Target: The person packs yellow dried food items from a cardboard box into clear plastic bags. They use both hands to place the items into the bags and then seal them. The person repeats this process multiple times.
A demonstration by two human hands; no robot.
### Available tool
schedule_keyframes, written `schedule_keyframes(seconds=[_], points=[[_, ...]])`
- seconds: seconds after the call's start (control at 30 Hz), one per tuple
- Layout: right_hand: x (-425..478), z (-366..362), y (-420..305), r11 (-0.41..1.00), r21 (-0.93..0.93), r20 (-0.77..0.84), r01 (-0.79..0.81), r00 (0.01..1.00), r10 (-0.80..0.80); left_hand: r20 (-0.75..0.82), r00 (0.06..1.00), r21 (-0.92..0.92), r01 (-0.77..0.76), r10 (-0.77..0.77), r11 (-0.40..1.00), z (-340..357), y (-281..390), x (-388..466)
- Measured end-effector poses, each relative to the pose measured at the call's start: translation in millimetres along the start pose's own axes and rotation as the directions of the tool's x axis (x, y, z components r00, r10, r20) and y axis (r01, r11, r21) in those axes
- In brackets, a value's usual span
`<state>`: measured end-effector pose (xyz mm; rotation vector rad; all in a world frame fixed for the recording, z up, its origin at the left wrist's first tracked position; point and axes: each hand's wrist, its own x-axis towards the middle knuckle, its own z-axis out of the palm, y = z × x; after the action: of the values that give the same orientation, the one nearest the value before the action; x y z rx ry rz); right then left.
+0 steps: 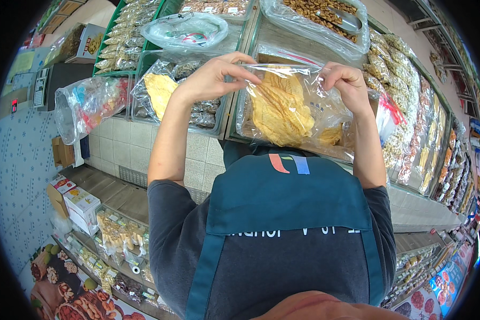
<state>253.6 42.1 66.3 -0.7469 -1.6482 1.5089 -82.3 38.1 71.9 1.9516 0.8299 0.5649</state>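
A clear plastic bag [280, 116] with flat yellow dried pieces, possibly dried fish, is spread between my hands over a cardboard box. My left hand [220, 76] pinches the bag's upper edge at one corner. At the opposite corner, my right hand [344, 82] grips the same edge between thumb and fingers. More yellow pieces [330, 135] show low in the box. Behind the held bag lies another clear bag with a red zip strip [300, 58]. One flat yellow piece [160, 92] rests on dark packets in a plastic tray beside my left forearm.
A lined tray of brown nuts or beans [320, 20] holds a metal scoop [344, 20]. Green crates of small packets [124, 36] stand at the upper left, near a bundle of plastic bags [186, 30]. Packaged goods [400, 92] line the right side; a scale [41, 88] stands far left.
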Motion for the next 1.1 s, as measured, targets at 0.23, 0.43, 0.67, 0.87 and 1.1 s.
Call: schedule_keyframes(seconds=[0.23, 0.43, 0.67, 0.87, 1.1], points=[[6, 19, -26, 0.992, -0.087, 0.133, 0.089, 0.988, -0.077, 0.229, 0.926, 0.242, -0.354, 0.301, 0.904, 9, 43, 46], [-2, 12, -45, 0.943, -0.271, 0.101, 0.194, 0.98, -0.172, 0.364, 0.898, 0.138, -0.313, 0.246, 0.94, 16, 62, 66], [-16, 28, -20, 0.997, 0.082, -0.242, 0.0, 0.97, 0.02, 0.3, 0.918, 0.099, -0.302, 0.261, 0.948, 18, 53, 61], [-24, 57, 4, 0.939, 0.301, -0.243, -0.163, 0.94, 0.241, 0.275, 0.934, 0.078, -0.259, 0.229, 0.963, 9, 54, 48], [-39, 60, -15, 0.95, 0.311, -0.411, -0.029, 0.897, 0.162, 0.164, 0.94, 0.221, 0.262, -0.301, 0.939, -33, 16, -26]])
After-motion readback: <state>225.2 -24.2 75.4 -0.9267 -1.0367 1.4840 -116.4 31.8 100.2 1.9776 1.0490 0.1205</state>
